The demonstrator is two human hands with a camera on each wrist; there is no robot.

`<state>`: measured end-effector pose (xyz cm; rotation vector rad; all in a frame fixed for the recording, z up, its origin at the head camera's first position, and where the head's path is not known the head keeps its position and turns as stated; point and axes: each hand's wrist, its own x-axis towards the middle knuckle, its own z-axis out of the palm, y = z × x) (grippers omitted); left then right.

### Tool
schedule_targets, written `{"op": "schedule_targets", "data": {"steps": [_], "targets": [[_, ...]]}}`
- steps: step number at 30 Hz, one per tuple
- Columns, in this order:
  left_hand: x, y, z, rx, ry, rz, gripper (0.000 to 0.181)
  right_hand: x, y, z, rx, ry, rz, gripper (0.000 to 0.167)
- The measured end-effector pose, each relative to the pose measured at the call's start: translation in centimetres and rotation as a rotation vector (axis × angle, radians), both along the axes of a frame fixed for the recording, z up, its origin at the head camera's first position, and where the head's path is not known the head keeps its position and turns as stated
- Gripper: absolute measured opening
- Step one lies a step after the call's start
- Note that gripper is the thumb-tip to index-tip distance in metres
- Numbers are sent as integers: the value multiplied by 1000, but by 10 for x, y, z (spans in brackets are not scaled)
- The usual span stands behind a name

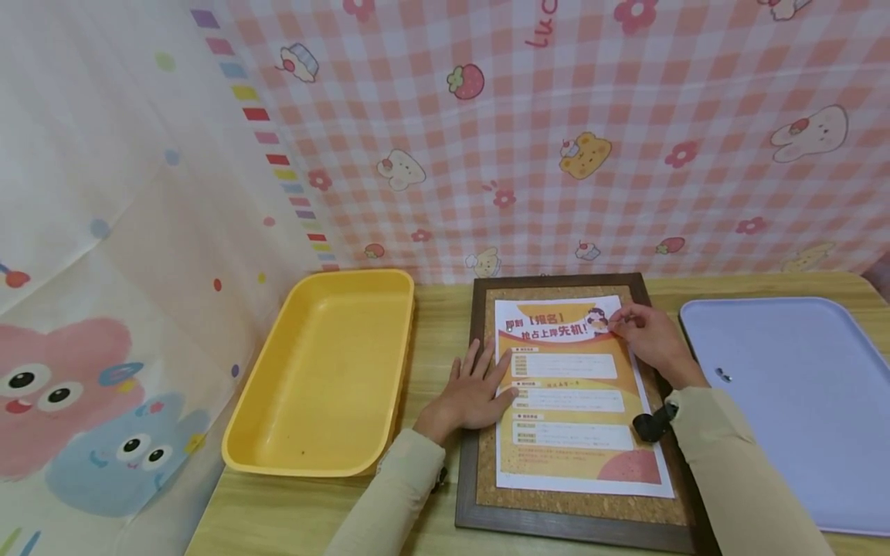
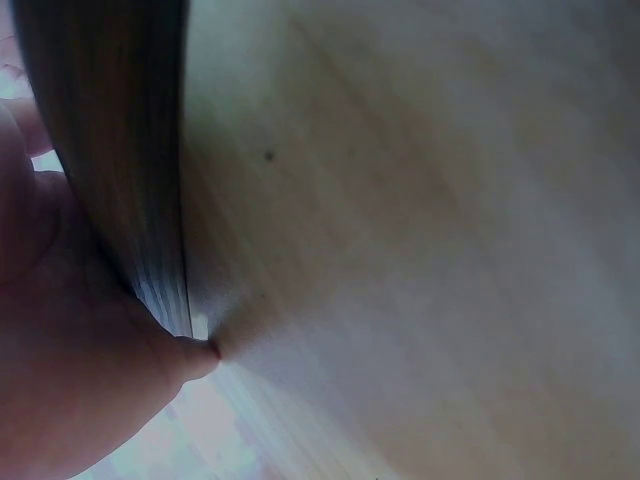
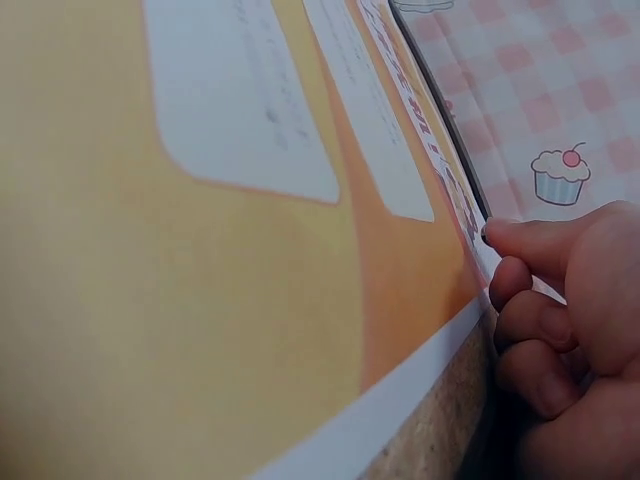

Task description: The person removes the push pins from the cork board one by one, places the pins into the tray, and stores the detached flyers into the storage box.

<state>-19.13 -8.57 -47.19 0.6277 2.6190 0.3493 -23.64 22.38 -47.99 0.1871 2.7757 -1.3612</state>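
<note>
A printed orange and white paper poster (image 1: 584, 463) lies on a cork board with a dark wooden frame (image 1: 577, 525). My left hand (image 1: 476, 398) rests with spread fingers over the frame's left side and the poster's left edge. In the left wrist view, that hand (image 2: 90, 360) lies against the frame (image 2: 110, 130). Near the poster's upper right corner, my right hand (image 1: 653, 340) pinches a tiny pushpin, mostly hidden by the fingertips; the right wrist view shows a dark bit at the fingertip of this hand (image 3: 590, 310). A small pushpin (image 1: 509, 328) sits at the poster's upper left.
To the left stands a deep yellow tray (image 1: 406, 340). A shallow lavender tray (image 1: 799, 432) on the right holds a few small shiny pushpins (image 1: 724, 375). Behind the wooden table (image 1: 434, 309) hangs a pink checked cloth (image 1: 431, 116).
</note>
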Motion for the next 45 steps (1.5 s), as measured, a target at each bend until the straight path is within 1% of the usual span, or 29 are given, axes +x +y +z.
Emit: {"op": "schedule_targets", "data": {"steps": [5, 10, 13, 18, 21, 26, 29, 33, 38, 41, 45], "targets": [[0, 0, 0, 4, 4, -1, 65, 1, 0, -1, -2, 6, -9, 19], [-1, 0, -3, 10, -3, -3, 66, 2, 0, -1, 3, -4, -24, 19], [-1, 0, -2, 20, -4, 4, 66, 2, 0, 0, -4, -2, -28, 19], [0, 0, 0, 17, -2, 5, 65, 4, 2, 0, -14, 22, -16, 19], [0, 0, -1, 13, -1, 5, 65, 5, 3, 0, -25, 44, -5, 19], [-3, 0, -5, 13, -11, 11, 66, 7, 3, 0, -22, 60, -16, 19], [-4, 0, -6, 19, -19, 10, 66, 8, 2, 1, -11, 47, -34, 20], [-2, -1, -5, 20, -13, 7, 66, 11, 3, 5, -11, 30, -50, 21], [0, 0, -2, 14, 10, 5, 65, 17, 7, 10, -6, 71, -40, 21], [0, 0, 0, 11, 13, 7, 65, 21, 10, 13, -3, 95, -34, 21], [0, 1, 0, 8, 20, 8, 65, 25, 12, 16, -14, 90, -25, 23]]}}
